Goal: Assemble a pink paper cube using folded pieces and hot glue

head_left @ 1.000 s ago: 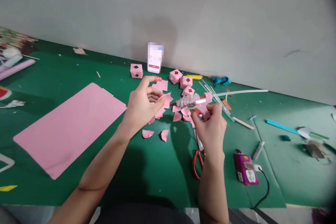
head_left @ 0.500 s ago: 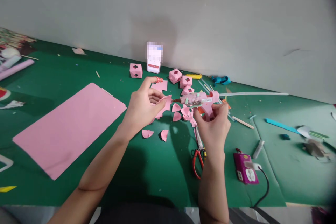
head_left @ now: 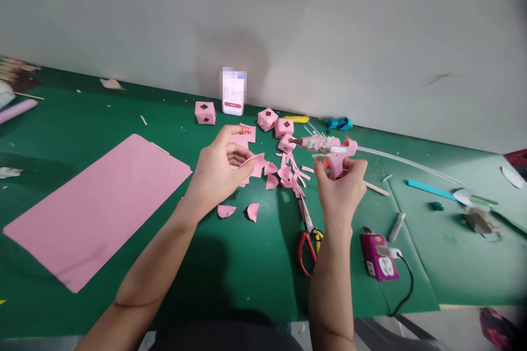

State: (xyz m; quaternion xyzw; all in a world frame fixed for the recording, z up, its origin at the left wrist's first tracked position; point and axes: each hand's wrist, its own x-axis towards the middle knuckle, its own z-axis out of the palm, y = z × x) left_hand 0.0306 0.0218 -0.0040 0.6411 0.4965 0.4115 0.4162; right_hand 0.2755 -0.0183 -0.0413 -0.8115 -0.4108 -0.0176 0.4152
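Observation:
In my left hand (head_left: 218, 167) a small pink foam piece (head_left: 258, 160) is pinched between thumb and fingers. My right hand (head_left: 341, 189) grips a pink glue gun (head_left: 323, 145) by its handle, nozzle pointing left and apart from the piece. A long clear glue stick (head_left: 407, 163) sticks out of its back. Below and between the hands lie curved pink cut-outs (head_left: 270, 182) and thin pink strips (head_left: 302, 175). Behind them stand pink hollow shapes with diamond-shaped holes, one a cube-like box (head_left: 205, 113) at the left.
A large pink sheet (head_left: 102, 208) lies at left on the green table. Red-handled scissors (head_left: 307, 244) rest beside my right forearm. At right is a purple power block (head_left: 379, 258) with a plugged-in cable. A phone (head_left: 233, 91) leans on the grey wall.
My right hand has drawn the glue gun away to the right, so its nozzle has left the pink piece. The left hand still holds that piece. The view has shifted slightly.

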